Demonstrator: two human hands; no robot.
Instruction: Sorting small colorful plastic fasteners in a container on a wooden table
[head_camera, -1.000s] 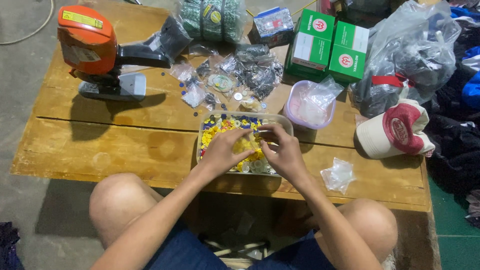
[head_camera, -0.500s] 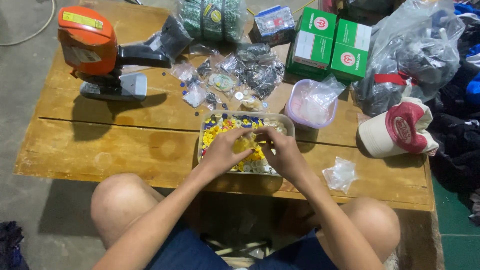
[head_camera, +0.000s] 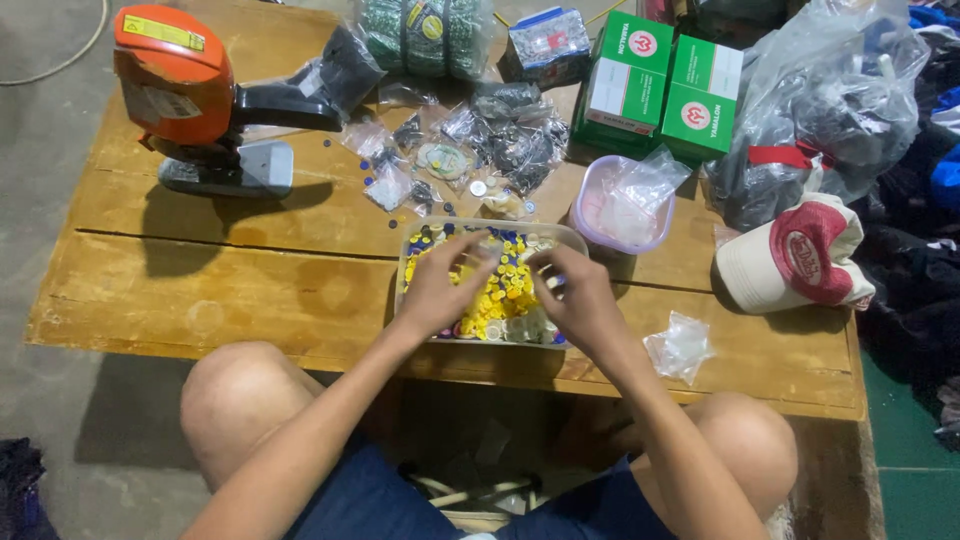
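Down in the clear plastic tray (head_camera: 578, 236) at the near edge of the wooden desk (head_camera: 250, 280), middle of its length. Heaped full of small round pieces (head_camera: 500, 295), mostly yellow, some blue and white. Left hand (head_camera: 440, 285) laid over the tray's left half, fingers curled and spread, tips on the heap. Right hand (head_camera: 575, 295) over the right half, fingers bent and drawn close together, tips among the pieces. Impossible to tell whether anything is pinched in either one: tips hidden, pieces too small.

By the look of it, mid-rummage: picking through the heap by colour or kind. Calls for a fine pinch on a single piece, with the tray kept from sliding over the near edge.

Round about: pinkish round tub (head_camera: 620, 215) lined with a clear bag just beyond the tray's far right corner. Little clear packets (head_camera: 480, 150) strewn mid-desk. Orange hand press (head_camera: 175, 75) at the far left corner, green boxes (head_camera: 660, 85) along the far edge, white-and-red cap (head_camera: 795, 255) at the right edge.
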